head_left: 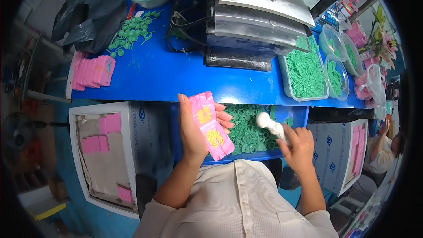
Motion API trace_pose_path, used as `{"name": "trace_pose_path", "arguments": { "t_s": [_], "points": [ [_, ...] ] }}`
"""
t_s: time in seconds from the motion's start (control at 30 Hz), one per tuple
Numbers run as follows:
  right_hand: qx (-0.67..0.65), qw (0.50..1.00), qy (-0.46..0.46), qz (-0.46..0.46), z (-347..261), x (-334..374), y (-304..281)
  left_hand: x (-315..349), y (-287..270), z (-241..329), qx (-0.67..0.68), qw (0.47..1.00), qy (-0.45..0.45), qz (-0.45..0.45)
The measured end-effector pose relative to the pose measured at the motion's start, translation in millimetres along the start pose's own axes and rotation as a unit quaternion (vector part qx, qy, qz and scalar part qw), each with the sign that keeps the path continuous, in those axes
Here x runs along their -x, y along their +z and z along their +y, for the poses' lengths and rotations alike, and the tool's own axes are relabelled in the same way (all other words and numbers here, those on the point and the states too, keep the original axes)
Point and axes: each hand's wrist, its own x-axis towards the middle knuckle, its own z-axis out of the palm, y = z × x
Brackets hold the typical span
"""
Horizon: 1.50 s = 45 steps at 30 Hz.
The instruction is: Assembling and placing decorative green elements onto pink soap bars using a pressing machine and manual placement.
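My left hand [192, 134] cradles a pink block-shaped mould [203, 103], thumb along one side and fingers reaching round the other. Yellow flower-like patterns show on the mould's upturned face. In my right hand [300, 149] is a white, round-ended bundle [267, 121] that looks like a cloth powder pouch; its head points up and left, apart from the mould. Beneath both hands, a blue drawer or tray [298, 115] holds a heap of small green ring-shaped pieces [246, 134].
On the blue table [154, 77] stand a metal press-like machine [260, 31] and a clear tub [288, 89] of green pieces. Pink moulds [94, 72] and a black plastic bag [94, 15] lie left. White open-topped boxes [123, 158] flank me. Another person [382, 152] is far right.
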Motion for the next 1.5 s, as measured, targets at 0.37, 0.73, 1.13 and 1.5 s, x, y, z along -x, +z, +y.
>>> {"name": "trace_pose_path", "arguments": {
  "t_s": [0.37,0.73,1.13,1.5],
  "points": [
    [-0.259,0.959,0.024,0.114,-10.4,-12.2,5.8,16.8,6.4,-24.5,-0.141,0.979,0.086,-0.123],
    [-0.533,0.842,-0.078,0.028,-58.4,-58.0,-15.9,34.8,-2.7,-28.4,-0.259,0.869,0.321,-0.275],
    [-0.484,0.865,-0.114,0.059,-53.7,-50.9,-17.6,25.7,5.1,-13.6,-0.302,0.817,0.378,-0.314],
    [-0.297,0.944,-0.12,0.078,-66.8,-42.6,-17.2,30.3,22.5,-1.9,-0.182,0.959,0.01,-0.215]
  ]
}}
